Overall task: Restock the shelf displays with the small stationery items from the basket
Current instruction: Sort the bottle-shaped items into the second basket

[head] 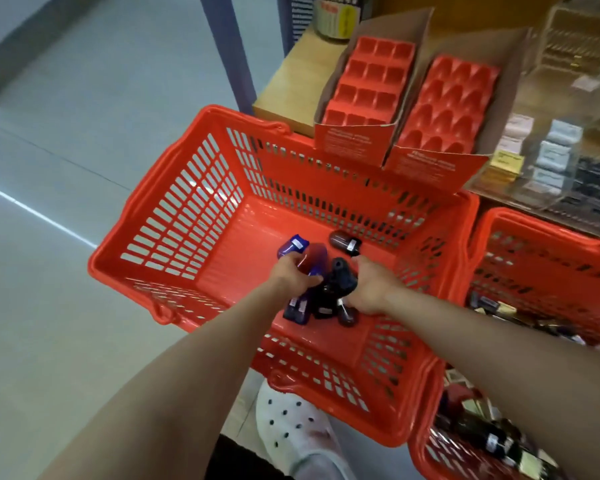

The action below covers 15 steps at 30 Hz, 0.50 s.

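1. hands at work over a red basket (174,216): we reach both arms down into it, near its front wall, where a small heap of stationery items (321,299) lies on the floor.
2. our left hand (291,275) curls its fingers round a purple item (314,261) at the heap's left side.
3. our right hand (369,289) closes on a dark item (340,275) at the heap's right side; how tight that grip is, we cannot tell.
4. two more items lie loose on the basket floor toward its far wall: a blue one (293,245) just beyond our left hand, a dark brown one (345,241) just beyond our right.
5. two cardboard display boxes stand side by side at the shelf's (288,88) front edge, beyond the basket's far rim, each with a red tray of vacant pockets: the left tray (369,81), the right tray (447,102).
6. second red basket (541,258), holding mixed stock, sits to the right under the shelf edge.
7. white perforated clog (291,427) shows on the floor below the basket's near rim.
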{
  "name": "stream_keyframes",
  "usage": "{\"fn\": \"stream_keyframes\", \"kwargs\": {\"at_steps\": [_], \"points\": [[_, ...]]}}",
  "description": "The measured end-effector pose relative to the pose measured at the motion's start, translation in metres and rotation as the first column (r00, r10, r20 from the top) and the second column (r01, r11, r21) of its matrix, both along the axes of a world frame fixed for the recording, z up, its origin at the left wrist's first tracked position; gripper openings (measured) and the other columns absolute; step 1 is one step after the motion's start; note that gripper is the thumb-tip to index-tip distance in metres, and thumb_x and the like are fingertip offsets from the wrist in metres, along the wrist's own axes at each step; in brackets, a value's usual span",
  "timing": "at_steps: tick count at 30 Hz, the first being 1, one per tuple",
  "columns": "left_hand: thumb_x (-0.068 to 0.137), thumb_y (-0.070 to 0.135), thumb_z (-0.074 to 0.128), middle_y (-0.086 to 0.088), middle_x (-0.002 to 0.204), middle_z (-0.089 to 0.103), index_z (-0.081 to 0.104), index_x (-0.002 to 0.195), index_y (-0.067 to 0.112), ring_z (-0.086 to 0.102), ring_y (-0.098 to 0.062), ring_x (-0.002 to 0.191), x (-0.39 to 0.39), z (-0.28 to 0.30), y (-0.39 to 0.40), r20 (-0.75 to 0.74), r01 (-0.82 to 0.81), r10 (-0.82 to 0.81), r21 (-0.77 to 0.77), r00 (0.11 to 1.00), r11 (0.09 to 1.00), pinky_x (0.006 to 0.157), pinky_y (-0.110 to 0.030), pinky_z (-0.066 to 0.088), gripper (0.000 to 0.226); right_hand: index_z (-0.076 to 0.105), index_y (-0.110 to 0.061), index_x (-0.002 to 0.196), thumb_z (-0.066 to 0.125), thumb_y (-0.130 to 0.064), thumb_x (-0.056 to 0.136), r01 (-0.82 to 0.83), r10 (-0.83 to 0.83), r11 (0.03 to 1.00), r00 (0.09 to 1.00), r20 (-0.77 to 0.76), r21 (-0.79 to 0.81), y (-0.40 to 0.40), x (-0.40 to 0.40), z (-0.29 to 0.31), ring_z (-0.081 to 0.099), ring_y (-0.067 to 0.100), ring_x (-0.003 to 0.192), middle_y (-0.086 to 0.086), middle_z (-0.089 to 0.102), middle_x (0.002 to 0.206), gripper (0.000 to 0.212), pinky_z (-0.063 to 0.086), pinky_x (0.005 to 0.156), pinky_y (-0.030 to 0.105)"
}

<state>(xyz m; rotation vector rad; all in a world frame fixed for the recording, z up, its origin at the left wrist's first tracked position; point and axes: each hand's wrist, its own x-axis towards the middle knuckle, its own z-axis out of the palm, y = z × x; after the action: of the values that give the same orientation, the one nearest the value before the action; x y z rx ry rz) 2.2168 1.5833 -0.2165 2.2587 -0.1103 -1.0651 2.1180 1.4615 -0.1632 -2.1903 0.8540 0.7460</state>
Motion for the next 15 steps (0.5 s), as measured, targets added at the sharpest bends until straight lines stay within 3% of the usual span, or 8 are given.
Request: {"fn": "stream_keyframes", "kwargs": {"at_steps": [2,4,7,9,10,12,15], "points": [[0.081,0.013,0.079,-0.012,0.113,0.065,0.059,0.126,0.007,0.061,-0.023,0.1,-0.001,-0.001,-0.005,0.028,-0.015,0.015,0.01,0.999,1.0,0.089,-0.028,0.047,0.05,0.043,-0.022,0.142,0.068,-0.016,0.085,-0.135,0.139,0.99,0.984,0.109,-0.046,-0.012,-0.01,0.026,0.054,0.025,0.121,0.008,0.056,0.132,0.062,0.041,0.091,0.023],[0.082,0.01,0.078,-0.013,0.122,0.064,0.054,0.133,0.009,0.062,-0.028,0.111,-0.005,0.002,-0.007,0.009,-0.028,0.028,0.018,1.0,0.999,0.099,-0.034,0.048,0.057,0.058,-0.025,0.129,0.064,-0.015,0.086,-0.185,0.222,0.971,0.933,0.282,-0.153,-0.027,-0.028,0.057,0.055,0.023,0.12,0.005,0.058,0.128,0.045,0.043,0.099,0.028],[0.086,0.008,0.071,-0.017,0.124,0.064,0.055,0.131,0.008,0.062,-0.031,0.114,-0.014,0.026,-0.009,0.097,0.064,-0.076,0.115,0.992,0.991,0.098,-0.034,0.048,0.048,0.071,-0.022,0.105,0.06,-0.012,0.085,-0.085,0.212,0.966,0.799,0.562,-0.244,-0.049,-0.065,0.099,0.062,0.02,0.104,0.001,0.067,0.108,0.024,0.047,0.095,0.034],[0.088,0.007,0.065,-0.017,0.11,0.07,0.065,0.113,0.009,0.066,-0.031,0.103,-0.025,0.062,-0.017,0.216,0.1,-0.117,0.089,0.969,0.991,0.085,-0.032,0.05,0.026,0.073,-0.018,0.097,0.061,-0.009,0.083,0.044,0.134,0.97,0.721,0.68,-0.237,-0.061,-0.098,0.113,0.064,0.017,0.094,0.0,0.069,0.098,0.02,0.049,0.089,0.032],[0.088,0.006,0.063,-0.015,0.097,0.071,0.068,0.1,0.014,0.067,-0.03,0.093,-0.034,0.084,-0.023,0.239,0.112,-0.109,0.001,0.965,0.994,0.078,-0.033,0.05,0.014,0.073,-0.017,0.096,0.062,-0.008,0.083,0.112,0.076,0.97,0.704,0.706,-0.215,-0.066,-0.116,0.114,0.064,0.015,0.09,-0.001,0.069,0.096,0.019,0.049,0.086,0.031],[0.09,0.005,0.064,-0.003,0.075,0.065,0.063,0.08,0.023,0.062,-0.023,0.071,-0.057,0.128,-0.035,0.282,0.169,-0.111,-0.188,0.953,0.968,0.07,-0.031,0.049,0.02,0.072,-0.016,0.096,0.062,-0.006,0.084,0.215,-0.063,0.966,0.728,0.683,-0.14,-0.073,-0.151,0.108,0.064,0.014,0.086,-0.001,0.07,0.094,0.019,0.05,0.085,0.031],[0.09,0.004,0.063,0.001,0.067,0.063,0.062,0.079,0.024,0.058,-0.015,0.058,-0.107,0.18,-0.055,0.305,0.358,-0.253,-0.365,0.918,0.859,0.065,-0.031,0.051,0.023,0.069,-0.018,0.099,0.06,-0.009,0.091,0.271,-0.225,0.962,0.841,0.491,-0.023,-0.077,-0.202,0.084,0.065,0.018,0.089,-0.004,0.067,0.097,0.015,0.051,0.081,0.03]]}}
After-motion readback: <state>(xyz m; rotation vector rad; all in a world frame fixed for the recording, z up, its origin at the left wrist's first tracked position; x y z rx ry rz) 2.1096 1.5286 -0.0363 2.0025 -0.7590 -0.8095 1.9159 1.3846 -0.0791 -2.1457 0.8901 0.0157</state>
